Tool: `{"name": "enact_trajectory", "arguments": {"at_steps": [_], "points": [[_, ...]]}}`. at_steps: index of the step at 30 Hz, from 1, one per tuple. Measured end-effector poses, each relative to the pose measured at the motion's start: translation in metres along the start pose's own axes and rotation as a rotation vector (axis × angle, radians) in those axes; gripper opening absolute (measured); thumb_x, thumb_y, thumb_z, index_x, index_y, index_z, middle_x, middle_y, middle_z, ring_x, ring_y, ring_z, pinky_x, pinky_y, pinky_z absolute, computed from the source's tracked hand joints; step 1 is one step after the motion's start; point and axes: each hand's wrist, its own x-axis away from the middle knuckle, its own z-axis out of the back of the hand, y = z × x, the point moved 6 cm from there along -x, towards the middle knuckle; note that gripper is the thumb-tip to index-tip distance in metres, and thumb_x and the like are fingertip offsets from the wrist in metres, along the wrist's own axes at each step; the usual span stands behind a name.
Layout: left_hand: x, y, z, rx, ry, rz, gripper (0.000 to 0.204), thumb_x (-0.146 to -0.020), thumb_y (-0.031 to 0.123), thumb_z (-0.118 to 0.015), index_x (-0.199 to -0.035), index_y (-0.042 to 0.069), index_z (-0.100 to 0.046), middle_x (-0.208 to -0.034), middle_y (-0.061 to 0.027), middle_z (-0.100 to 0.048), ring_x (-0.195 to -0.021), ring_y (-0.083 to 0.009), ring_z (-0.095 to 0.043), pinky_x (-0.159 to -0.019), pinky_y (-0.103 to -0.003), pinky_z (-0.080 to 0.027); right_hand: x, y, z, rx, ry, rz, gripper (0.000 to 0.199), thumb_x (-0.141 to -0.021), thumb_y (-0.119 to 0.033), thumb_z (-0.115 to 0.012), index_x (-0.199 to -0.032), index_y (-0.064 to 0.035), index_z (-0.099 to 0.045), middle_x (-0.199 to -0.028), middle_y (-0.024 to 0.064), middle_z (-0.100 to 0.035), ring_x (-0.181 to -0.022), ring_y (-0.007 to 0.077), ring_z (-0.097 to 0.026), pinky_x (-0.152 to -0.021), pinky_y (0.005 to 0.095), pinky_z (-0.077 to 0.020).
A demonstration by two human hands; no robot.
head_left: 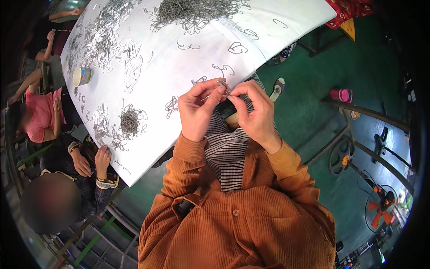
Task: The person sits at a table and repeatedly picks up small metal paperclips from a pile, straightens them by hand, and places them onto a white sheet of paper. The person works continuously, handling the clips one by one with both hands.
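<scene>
Well beyond the left hand (196,110), I see a wire pile (186,15) on the bench (163,74); it and the right hand (257,112) pinch a metal piece (223,84).

Wears a rust-orange corduroy jacket (201,233), ribbed in fine cords running lengthwise down the front. Bears at the chest a small, round, pale button (236,212). Has long, roomy sleeves, creased into deep folds around the elbows and forearms. Finishes in a left cuff (190,149) and a right cuff (285,158) of the same rust-orange, close around the wrists, above a bare left hand (195,110) and a bare right hand (256,112). Shows, below the jacket's lower edge, black-and-white cloth (230,166) over the lap, checked in small squares, with narrow stripes farther toward the knees
</scene>
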Motion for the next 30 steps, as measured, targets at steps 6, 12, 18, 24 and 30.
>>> {"name": "enact_trajectory", "arguments": {"at_steps": [6, 12, 18, 24, 30], "points": [[0.008, 0.007, 0.004, -0.015, 0.023, -0.038, 0.017, -0.087, -0.002, -0.067, -0.102, -0.007, -0.066, -0.097, -0.0107, -0.069, -0.083, -0.0116, -0.065, -0.07, -0.023, -0.054, 0.002, -0.004, -0.004, 0.092, -0.008, 0.018, 0.008, -0.083, -0.001, -0.064, -0.088, -0.0041, -0.058, -0.084, 0.0087, -0.059, -0.077, 0.0293, -0.056, -0.07, 0.0369, -0.045], [0.017, 0.009, 0.014, -0.037, 0.049, -0.058, 0.016, -0.085, -0.002, -0.068, -0.1, -0.005, -0.068, -0.097, -0.0097, -0.07, -0.081, -0.0109, -0.065, -0.073, -0.023, -0.053, 0.002, -0.011, -0.014, 0.22, -0.015, 0.165, 0.009, -0.081, -0.001, -0.064, -0.086, -0.0049, -0.058, -0.085, 0.0073, -0.06, -0.079, 0.0292, -0.055, -0.073, 0.0374, -0.0433], [0.028, 0.033, 0.041, -0.158, 0.118, -0.238, 0.013, -0.088, -0.002, -0.064, -0.101, -0.005, -0.065, -0.099, -0.0131, -0.069, -0.089, -0.0162, -0.066, -0.074, -0.026, -0.054, -0.008, -0.018, -0.037, 0.072, -0.164, 0.189, 0.014, -0.08, 0.001, -0.065, -0.093, -0.0034, -0.062, -0.087, 0.0103, -0.061, -0.081, 0.0289, -0.059, -0.074, 0.037, -0.0468], [0.041, 0.059, 0.086, -0.231, 0.254, -0.325, 0.014, -0.089, -0.004, -0.062, -0.102, -0.005, -0.063, -0.099, -0.015, -0.068, -0.09, -0.0186, -0.066, -0.079, -0.029, -0.054, -0.074, 0.058, -0.079, 0.291, -0.198, 0.079, 0.007, -0.085, -0.005, -0.062, -0.09, -0.0015, -0.063, -0.088, 0.0144, -0.061, -0.079, 0.0291, -0.062, -0.07, 0.0379, -0.0498], [0.058, 0.066, 0.125, -0.235, 0.397, -0.39, 0.013, -0.09, -0.002, -0.06, -0.103, -0.006, -0.063, -0.099, -0.0162, -0.068, -0.089, -0.0194, -0.066, -0.079, -0.03, -0.054, -0.122, 0.127, -0.144, 0.744, -0.385, 0.014, 0.01, -0.083, -0.012, -0.066, -0.09, -0.0046, -0.066, -0.096, 0.0121, -0.064, -0.089, 0.0296, -0.064, -0.079, 0.0405, -0.0511]]}}
